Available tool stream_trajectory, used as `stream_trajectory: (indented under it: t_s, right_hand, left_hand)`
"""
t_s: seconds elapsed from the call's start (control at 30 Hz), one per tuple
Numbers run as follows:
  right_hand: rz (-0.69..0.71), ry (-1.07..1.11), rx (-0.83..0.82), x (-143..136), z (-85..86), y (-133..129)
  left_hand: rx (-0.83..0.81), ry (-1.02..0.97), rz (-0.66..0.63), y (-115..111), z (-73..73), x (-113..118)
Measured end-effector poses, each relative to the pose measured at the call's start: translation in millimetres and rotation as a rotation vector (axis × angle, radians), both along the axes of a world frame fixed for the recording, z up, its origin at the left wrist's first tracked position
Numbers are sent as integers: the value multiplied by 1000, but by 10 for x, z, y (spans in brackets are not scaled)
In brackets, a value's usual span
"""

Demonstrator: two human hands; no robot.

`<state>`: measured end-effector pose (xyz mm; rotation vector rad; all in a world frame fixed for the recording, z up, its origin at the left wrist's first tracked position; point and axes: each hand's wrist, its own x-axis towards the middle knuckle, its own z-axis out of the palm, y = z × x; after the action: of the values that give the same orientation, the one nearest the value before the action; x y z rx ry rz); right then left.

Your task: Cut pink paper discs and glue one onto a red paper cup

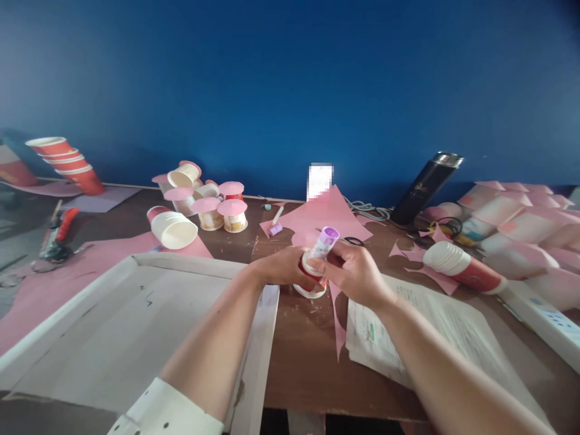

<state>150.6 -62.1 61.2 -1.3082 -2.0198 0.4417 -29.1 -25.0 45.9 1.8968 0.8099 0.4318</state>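
Near the middle of the table, my left hand (287, 267) is wrapped around a red and white paper cup (310, 291), which is upside down with its white rim on the wood. My right hand (356, 272) grips a glue stick (325, 243) with a white body and a purple base. The stick is tilted, its lower end against the upturned bottom of the cup; the exact contact is hidden by my fingers. Just beyond lies a small purple cap (274, 229). Pink paper (317, 214) with cut curved edges is spread behind my hands.
Left of me is a shallow white box lid (90, 338). Several cups with pink paper tops (233, 208) stand behind it; more (521, 211) crowd the right. Also present are a cup stack (466, 269), black flask (423, 190), printed sheet (435, 320), power strip (544, 320) and glue gun (58, 238).
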Motion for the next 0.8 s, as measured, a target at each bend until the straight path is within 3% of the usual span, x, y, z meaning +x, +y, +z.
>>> stream_trajectory:
  t_s: [0.13, 0.3, 0.57, 0.8]
  right_hand:
    - [-85, -5, 27, 62, 32, 16]
    - [64, 91, -83, 4, 52, -4]
    - [16, 590, -90, 155, 62, 64]
    - [86, 259, -50, 161, 59, 36]
  left_hand:
    - [-56, -39, -13, -16, 21, 3]
    - [-9, -5, -1, -19, 30, 14]
    - [8, -26, -30, -28, 88, 10]
    - [-15, -15, -13, -22, 49, 16]
